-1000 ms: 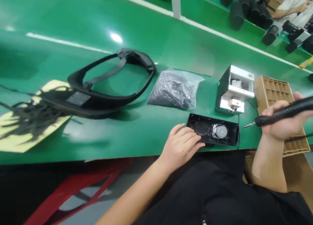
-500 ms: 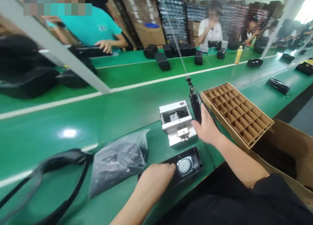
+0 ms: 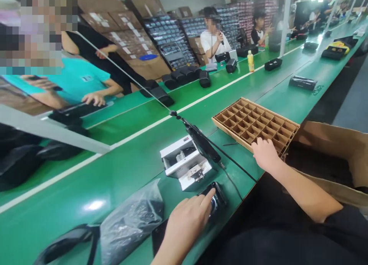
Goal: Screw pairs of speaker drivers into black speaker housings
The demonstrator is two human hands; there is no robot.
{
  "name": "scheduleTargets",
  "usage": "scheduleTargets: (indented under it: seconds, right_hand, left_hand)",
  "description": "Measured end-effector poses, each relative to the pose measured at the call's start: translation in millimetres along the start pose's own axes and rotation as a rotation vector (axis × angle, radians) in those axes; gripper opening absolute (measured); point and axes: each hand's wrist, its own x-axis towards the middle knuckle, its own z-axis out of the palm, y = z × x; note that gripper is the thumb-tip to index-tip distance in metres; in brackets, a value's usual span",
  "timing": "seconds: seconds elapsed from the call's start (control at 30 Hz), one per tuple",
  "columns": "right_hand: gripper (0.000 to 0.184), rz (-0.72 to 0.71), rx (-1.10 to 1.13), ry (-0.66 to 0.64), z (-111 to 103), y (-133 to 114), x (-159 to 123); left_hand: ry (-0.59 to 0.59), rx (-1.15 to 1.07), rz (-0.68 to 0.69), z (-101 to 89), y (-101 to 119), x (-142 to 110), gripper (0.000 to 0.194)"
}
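Note:
My left hand (image 3: 188, 221) lies across a black speaker case (image 3: 220, 196) on the bench, its index finger stretched along the top and the other fingers curled over the case. The hand covers most of the case and part of the round speaker cone. My right hand (image 3: 266, 153) is at the near edge of a divided cardboard tray (image 3: 241, 119), its fingers bent over the rim; the thumb is hidden. Between the hands, a black electric screwdriver (image 3: 202, 142) hangs tilted from a cord, beside a white screw feeder (image 3: 186, 159).
A plastic bag (image 3: 132, 223) of dark parts lies to the left, near a black strap (image 3: 69, 242). An open carton (image 3: 333, 142) stands at the right. Across the green bench (image 3: 115, 173) are several black cases, a yellow bottle (image 3: 251, 61) and co-workers.
My right hand has left the screwdriver and moved right to the cardboard tray. The screwdriver now hangs slanted. My left index finger has stretched out over the speaker. The view has shifted right.

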Motion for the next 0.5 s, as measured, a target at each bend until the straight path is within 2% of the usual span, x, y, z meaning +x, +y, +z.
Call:
scheduleTargets:
  seconds: [0.13, 0.23, 0.3, 0.4, 0.5]
  right_hand:
    - [0.04, -0.001, 0.057, 0.028, -18.7, 8.3, 12.7]
    - [0.038, 0.038, 0.147, 0.175, -45.5, 33.1, 5.2]
    - [0.034, 0.113, 0.208, 0.318, -67.9, 60.4, -16.7]
    - [0.025, 0.28, 0.243, 0.542, -102.5, 116.9, -87.7]
    - [0.025, 0.544, 0.174, 0.718, -128.5, 173.7, -206.3]
  left_hand:
    - [0.212, -0.082, -0.027, -19.4, 31.8, 28.1, 0.024]
    - [0.331, -0.218, -0.079, -26.7, 62.8, 44.2, 0.02]
    - [0.378, -0.351, -0.062, -22.1, 84.3, 53.5, 0.021]
    - [0.353, -0.509, 0.043, -1.8, 112.7, 63.9, 0.023]
    - [0.294, -0.586, 0.125, 28.8, 132.9, 73.0, 0.026]
